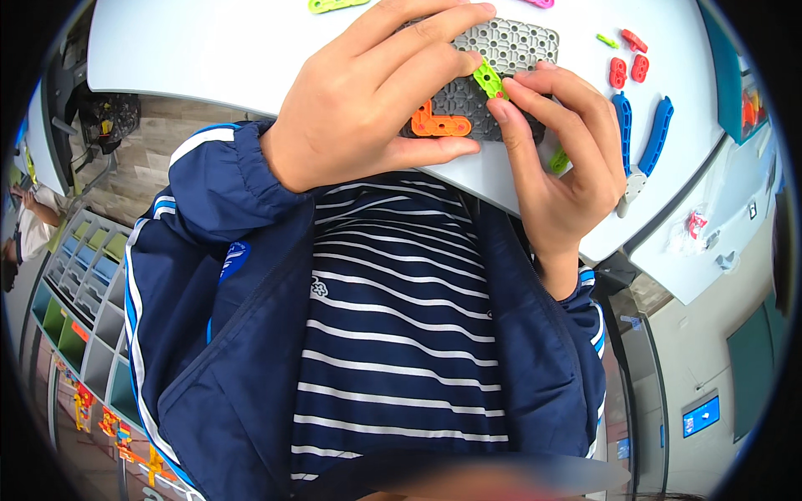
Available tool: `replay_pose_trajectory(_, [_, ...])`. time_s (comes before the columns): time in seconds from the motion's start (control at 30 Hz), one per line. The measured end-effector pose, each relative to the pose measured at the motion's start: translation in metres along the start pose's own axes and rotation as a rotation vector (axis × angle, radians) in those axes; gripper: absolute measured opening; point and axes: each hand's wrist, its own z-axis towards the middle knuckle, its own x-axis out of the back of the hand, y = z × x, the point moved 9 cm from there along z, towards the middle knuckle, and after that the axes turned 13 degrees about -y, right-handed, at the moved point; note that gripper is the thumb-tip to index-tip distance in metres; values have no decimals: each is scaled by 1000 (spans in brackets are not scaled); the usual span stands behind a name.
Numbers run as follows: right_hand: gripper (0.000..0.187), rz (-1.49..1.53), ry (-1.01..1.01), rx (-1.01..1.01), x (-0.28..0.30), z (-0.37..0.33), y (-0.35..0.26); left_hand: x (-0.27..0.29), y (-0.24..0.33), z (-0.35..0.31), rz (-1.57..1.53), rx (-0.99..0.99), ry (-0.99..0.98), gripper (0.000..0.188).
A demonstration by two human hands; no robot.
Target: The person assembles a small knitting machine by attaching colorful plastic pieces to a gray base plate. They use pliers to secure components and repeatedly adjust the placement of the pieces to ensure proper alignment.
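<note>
A perforated building plate (514, 43), light grey at the far part and dark grey nearer me, lies at the table's near edge. Across it my left hand (359, 104) is spread, index fingertip on the upper end of a lime-green strip (487, 79), thumb along the plate's near side. My right hand (576, 138) pinches the strip's lower end between thumb and index finger, where a small red spot shows. An orange L-shaped piece (439, 125) sits on the dark part, beside my left thumb. Another lime-green piece (560, 160) shows partly behind my right fingers.
Blue-handled pliers (639, 175) lie right of my right hand. Beyond them are red connectors (618, 73) and a small green pin (607, 40). A lime-green strip (336, 4) is at the far edge. Shelves with bins (92, 275) stand lower left; a person (38, 217) is far left.
</note>
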Motion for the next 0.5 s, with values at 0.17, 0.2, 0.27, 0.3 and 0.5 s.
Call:
replay_pose_trajectory(0.17, [24,-3,8,10,0,0,0,0,0,2,18,-24,26,43])
replay_pose_trajectory(0.2, [23,0,12,1,0,0,1,0,0,2,11,-20,25,43])
replay_pose_trajectory(0.27, [23,-3,9,2,-1,0,1,1,0,0,-3,-7,17,43])
replay_pose_trajectory(0.3, [23,-9,2,14,-1,0,0,1,0,0,-2,-5,16,43])
replay_pose_trajectory(0.5, [29,31,-57,-37,0,-1,2,1,0,0,-21,9,16,47])
